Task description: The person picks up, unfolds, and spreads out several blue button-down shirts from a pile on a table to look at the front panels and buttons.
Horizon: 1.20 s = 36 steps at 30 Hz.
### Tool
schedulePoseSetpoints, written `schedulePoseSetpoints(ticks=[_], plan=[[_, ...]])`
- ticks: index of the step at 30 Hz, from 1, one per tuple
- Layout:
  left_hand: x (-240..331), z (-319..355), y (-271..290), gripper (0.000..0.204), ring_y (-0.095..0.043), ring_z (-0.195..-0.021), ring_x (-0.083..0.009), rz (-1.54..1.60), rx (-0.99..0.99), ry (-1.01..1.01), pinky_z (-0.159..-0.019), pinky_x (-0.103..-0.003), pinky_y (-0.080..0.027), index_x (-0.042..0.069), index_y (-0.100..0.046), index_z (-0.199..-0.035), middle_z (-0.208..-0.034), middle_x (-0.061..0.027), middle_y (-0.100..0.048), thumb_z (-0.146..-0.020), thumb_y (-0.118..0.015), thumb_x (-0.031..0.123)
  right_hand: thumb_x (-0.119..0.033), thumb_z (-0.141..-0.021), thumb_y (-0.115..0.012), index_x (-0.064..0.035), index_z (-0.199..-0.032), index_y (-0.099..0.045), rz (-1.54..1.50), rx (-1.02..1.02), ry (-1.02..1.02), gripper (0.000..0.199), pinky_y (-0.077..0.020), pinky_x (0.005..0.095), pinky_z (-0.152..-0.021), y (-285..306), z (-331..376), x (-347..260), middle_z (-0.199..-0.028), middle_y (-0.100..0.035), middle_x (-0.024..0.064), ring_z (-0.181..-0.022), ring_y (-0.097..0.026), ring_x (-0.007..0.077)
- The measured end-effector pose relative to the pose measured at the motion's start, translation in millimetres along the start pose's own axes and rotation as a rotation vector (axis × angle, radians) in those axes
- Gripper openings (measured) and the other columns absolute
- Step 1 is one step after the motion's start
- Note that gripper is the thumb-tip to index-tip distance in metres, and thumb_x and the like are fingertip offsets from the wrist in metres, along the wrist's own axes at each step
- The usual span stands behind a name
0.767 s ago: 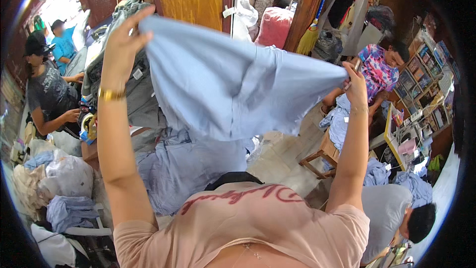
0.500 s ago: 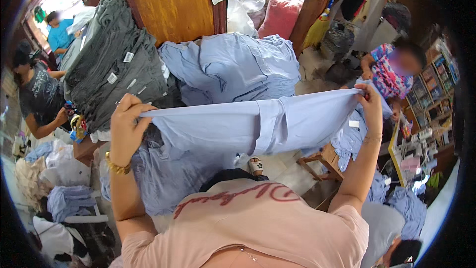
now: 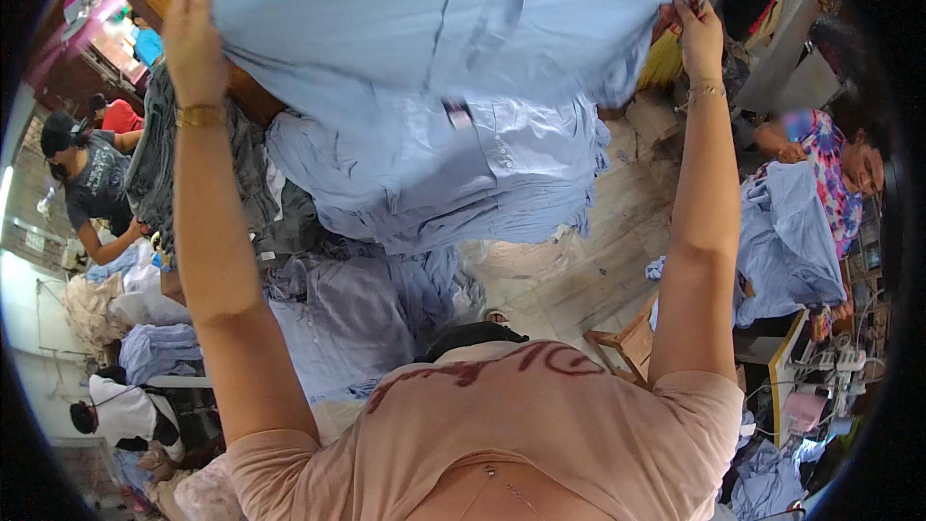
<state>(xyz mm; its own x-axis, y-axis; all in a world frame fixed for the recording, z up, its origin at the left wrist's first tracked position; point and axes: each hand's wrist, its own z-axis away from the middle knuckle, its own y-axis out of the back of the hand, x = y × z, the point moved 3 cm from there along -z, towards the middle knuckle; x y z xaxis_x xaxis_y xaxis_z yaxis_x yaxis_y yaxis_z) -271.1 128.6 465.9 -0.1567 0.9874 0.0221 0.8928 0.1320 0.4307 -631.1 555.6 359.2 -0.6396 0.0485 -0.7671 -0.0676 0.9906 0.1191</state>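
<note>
A light blue shirt [image 3: 386, 14] is stretched wide in the air ahead of me, a seam or fold running down near its middle. Its left corner is pinched in my left hand [image 3: 195, 53], at the end of an almost straight arm. My right hand [image 3: 702, 37] grips the opposite corner, fingers closed on the cloth. The shirt's upper edge passes out of the top of the view. Beneath its lower edge lies a thick pile of light blue shirts [image 3: 434, 198], partly covered by it.
Dark grey garments [image 3: 241, 174] are heaped left of the pile, and more blue cloth [image 3: 352, 304] lies nearer me. A wooden stool [image 3: 627, 338] stands to the right. One person [image 3: 96, 174] works at the left; another [image 3: 830, 154] handles blue cloth [image 3: 791, 241] at the right.
Both hands have risen and moved forward, carrying the shirt up and away from me. It has opened from a narrow folded strip into a broad sheet.
</note>
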Motion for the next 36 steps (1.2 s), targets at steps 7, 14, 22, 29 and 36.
schedulePoseSetpoints(ticks=[7,14,22,29,36], plan=[[32.9,34.1,-41.2,0.02,-0.054,-0.073,-0.0127,0.35,-0.209,0.273,-0.067,-0.025,-0.043,-0.001,-0.059,-0.09,-0.081,-0.0053,-0.061,-0.078,-0.055,0.014,0.001,-0.081,-0.045,-0.001,-0.081,-0.054,-0.009,-0.098,-0.025,0.008,-0.0414,0.0237,-0.076,-24.3,13.2,101.3,-0.092,-0.058,0.0068,-0.082,-0.054,0.0126],[23.2,262.2,-162.3,0.01,-0.046,-0.06,-0.0141,0.537,-0.897,0.424,-0.057,-0.026,-0.039,0.003,-0.063,-0.077,-0.066,-0.0035,-0.051,-0.07,-0.065,0.01,0.002,-0.074,-0.05,-0.006,-0.086,-0.059,0.315,-0.341,-0.458,0.018,-0.0423,0.0257,-0.074,-44.9,196.8,284.0,-0.087,-0.059,0.0079,-0.082,-0.055,0.0166],[33.0,294.4,-151.9,0.012,-0.054,-0.083,-0.0163,0.644,-1.008,0.541,-0.075,-0.028,-0.041,0.006,-0.065,-0.078,-0.085,-0.0037,-0.061,-0.067,-0.065,0.005,-0.012,-0.076,-0.059,-0.0048,-0.082,-0.059,0.242,-0.171,-0.48,0.01,-0.0421,0.0301,-0.059,-125.1,314.9,198.1,-0.078,-0.053,0.0087,-0.069,-0.052,0.0217],[31.4,274.3,-151.5,0.014,-0.054,-0.085,-0.0173,0.734,-1.057,0.428,-0.08,-0.03,-0.038,0.008,-0.065,-0.077,-0.084,-0.003,-0.062,-0.064,-0.066,0.006,-0.013,-0.072,-0.066,-0.0021,-0.076,-0.055,0.266,-0.287,-0.263,0.016,-0.0412,0.0278,-0.053,-195.1,325.1,142.4,-0.067,-0.052,0.0085,-0.056,-0.048,0.0193],[22.7,280.9,-152.0,0.014,-0.054,-0.084,-0.0173,0.751,-1.093,0.462,-0.081,-0.03,-0.037,0.008,-0.065,-0.077,-0.082,-0.0034,-0.063,-0.064,-0.066,0.005,-0.014,-0.079,-0.06,-0.0091,-0.079,-0.055,-0.404,-0.108,-1.106,0.007,-0.0369,0.0205,-0.045,-180.5,328.7,150.1,-0.059,-0.051,-0.0003,-0.049,-0.047,0.0087]])
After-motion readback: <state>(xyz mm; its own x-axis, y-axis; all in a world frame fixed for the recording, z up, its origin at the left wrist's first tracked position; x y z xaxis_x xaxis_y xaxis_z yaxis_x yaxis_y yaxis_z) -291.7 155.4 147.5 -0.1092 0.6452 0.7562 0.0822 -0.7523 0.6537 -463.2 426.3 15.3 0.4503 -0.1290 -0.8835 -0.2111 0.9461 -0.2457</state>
